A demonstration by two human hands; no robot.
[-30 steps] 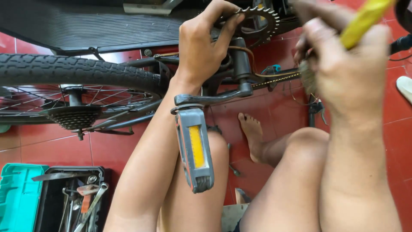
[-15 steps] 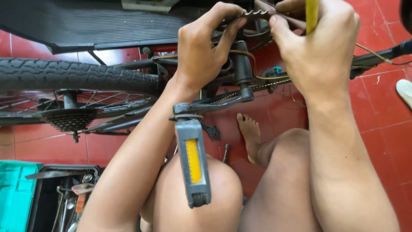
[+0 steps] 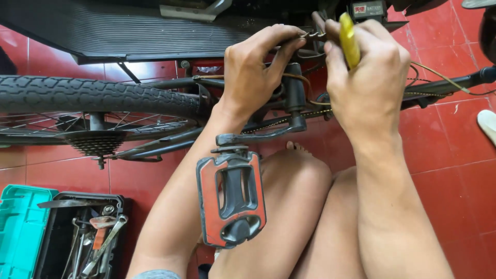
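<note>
My left hand pinches the bicycle chain near the top of the frame, fingers curled on the links. Close beside it, my right hand grips a yellow-handled tool whose tip meets the chain where the left fingers hold it. Below the hands the black crank arm runs left to a red and black pedal, which hangs over my bare knees. The chainring is hidden behind my hands.
The rear tyre and sprocket cluster lie at left over red floor tiles. A teal and black toolbox with several wrenches sits at bottom left. A black ribbed panel spans the top. A white sandal edge shows far right.
The pedal has turned from its yellow-reflector edge to its red face. The view has shifted, so both hands sit lower, and my right hand has closed in on the chain.
</note>
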